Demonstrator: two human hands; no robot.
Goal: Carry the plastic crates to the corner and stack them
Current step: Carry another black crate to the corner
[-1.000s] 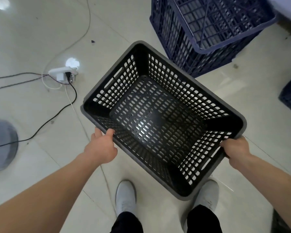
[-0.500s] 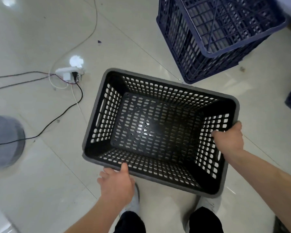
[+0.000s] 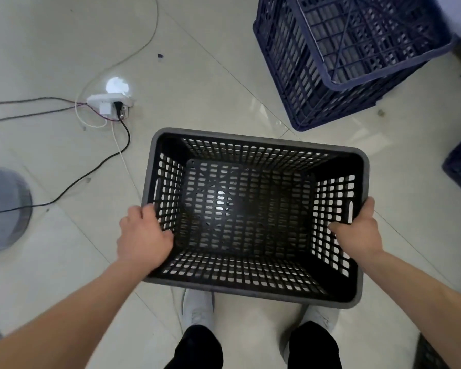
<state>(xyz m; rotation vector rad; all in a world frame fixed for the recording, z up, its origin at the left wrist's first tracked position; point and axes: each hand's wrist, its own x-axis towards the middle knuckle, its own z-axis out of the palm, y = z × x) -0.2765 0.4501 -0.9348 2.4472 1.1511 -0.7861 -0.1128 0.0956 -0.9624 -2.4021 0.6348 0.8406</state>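
Then: black crate (image 3: 256, 141), aloft over the floor (image 3: 224, 75) near the blue crate (image 3: 298, 75); left hand (image 3: 143, 237) and right hand (image 3: 358, 231) gripped its end rims. I judged it best kept level, skirting cables (image 3: 91, 174).

Our left hand (image 3: 144, 237) reaches in from seven o'clock and our right hand (image 3: 358, 231) from four o'clock. Each grips a side wall of the black crate (image 3: 253, 138), thumb inside. Both forearms are bare and outstretched.

Bright diffuse overhead light. Round glare patch on glossy floor (image 3: 218, 83). Shadows soft. Wide-angle bending, slight blur at edges.
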